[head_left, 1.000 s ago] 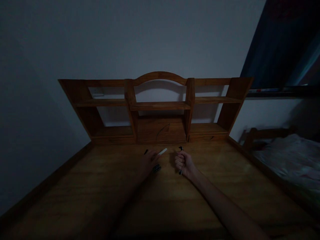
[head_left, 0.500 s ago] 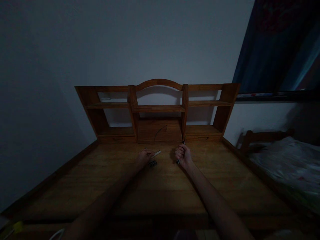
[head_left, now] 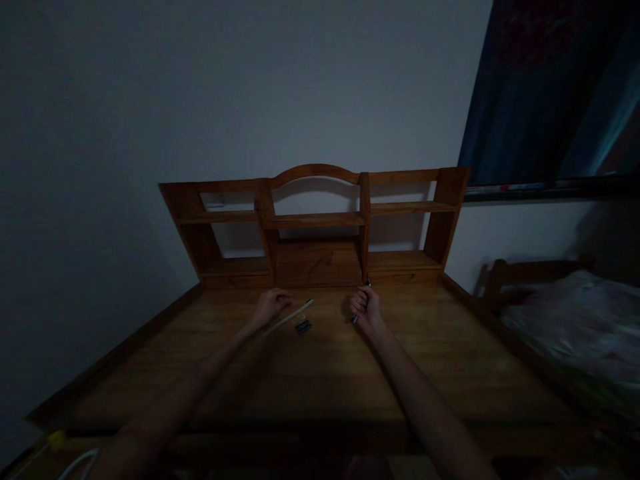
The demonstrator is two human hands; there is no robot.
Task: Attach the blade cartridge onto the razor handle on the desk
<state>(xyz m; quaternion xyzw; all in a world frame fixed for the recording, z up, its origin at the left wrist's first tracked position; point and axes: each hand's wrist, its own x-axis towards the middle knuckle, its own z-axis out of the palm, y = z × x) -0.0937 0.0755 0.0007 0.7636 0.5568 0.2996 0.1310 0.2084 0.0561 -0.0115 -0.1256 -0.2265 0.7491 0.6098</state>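
Observation:
My left hand hovers over the desk, fingers loosely stretched to the right and nothing visible in them. Just below it lies a thin white stick with a dark tip, slanting up to the right. Beside the stick is a small dark rectangular piece, too dim to identify. My right hand is closed in a fist around a slim dark tool with shiny ends; one end pokes out above the fist, the other below. Its middle is hidden by my fingers.
A wooden desk with raised side edges carries a shelf unit at its back, against the wall. Bedding under clear plastic lies at the right, below a dark curtain. A white cable loop shows at the lower left.
My left hand has let go of the white stick and moved left and slightly up. The stick now shows along its length on the desk. My right hand keeps its grip.

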